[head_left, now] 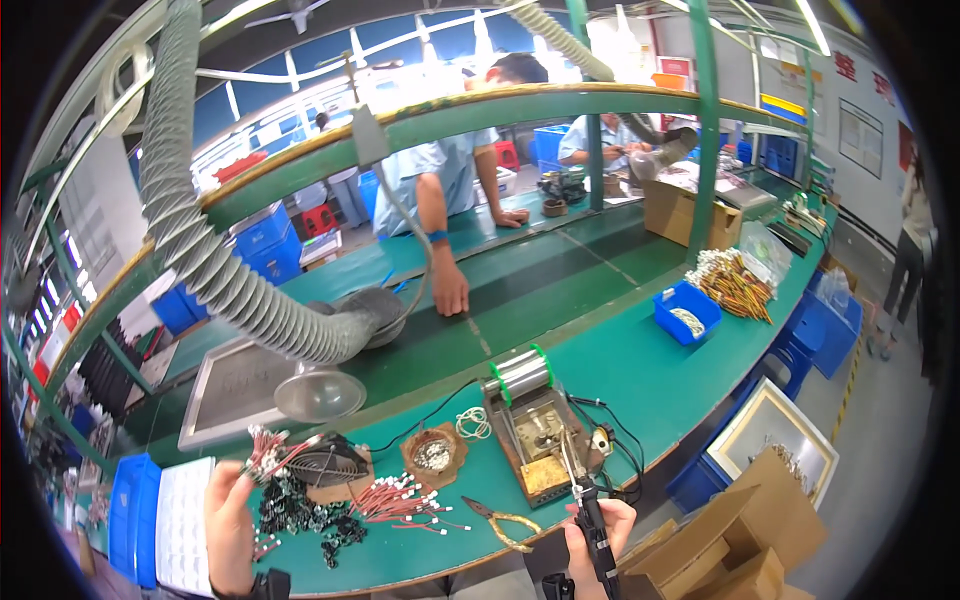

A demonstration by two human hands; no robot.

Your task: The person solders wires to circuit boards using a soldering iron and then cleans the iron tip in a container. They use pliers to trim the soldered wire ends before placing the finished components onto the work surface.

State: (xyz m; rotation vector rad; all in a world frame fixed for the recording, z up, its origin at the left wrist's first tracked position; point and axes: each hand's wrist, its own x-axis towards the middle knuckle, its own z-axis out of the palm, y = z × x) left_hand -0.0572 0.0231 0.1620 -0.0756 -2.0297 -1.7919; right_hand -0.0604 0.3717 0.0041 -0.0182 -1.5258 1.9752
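My left hand is at the near left of the bench, its fingers closed on a bunch of wires with white connectors. Below that bunch lie small black parts, and beside them red wires with white connectors. In my right hand is a soldering iron with a black handle. Its metal end points up toward a soldering station, which carries a solder spool and a yellow sponge. Pliers with yellow handles rest on the green bench between my hands.
A grey extraction hose with a clear hood hangs at the left. White trays stand by a blue bin. A blue box and bundled wires lie right. Across the conveyor, a person leans a hand on it.
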